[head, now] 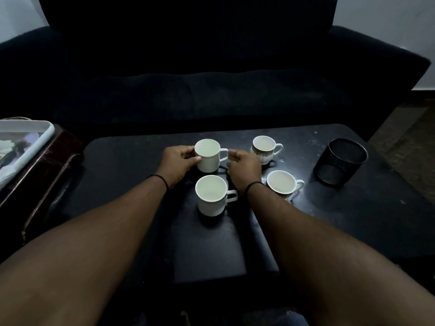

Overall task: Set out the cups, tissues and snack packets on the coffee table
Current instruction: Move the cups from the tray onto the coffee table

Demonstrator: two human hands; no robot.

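The far-left white cup (pixel 209 156) is held by the left hand (pixel 175 164); its handle is pinched by the right hand (pixel 244 168), partly hiding a patterned cup (pixel 264 149) behind.

A home living room; a dark sofa (pixel 211 74) stands behind a low black coffee table (pixel 131 165) bearing four white cups (pixel 210 195).
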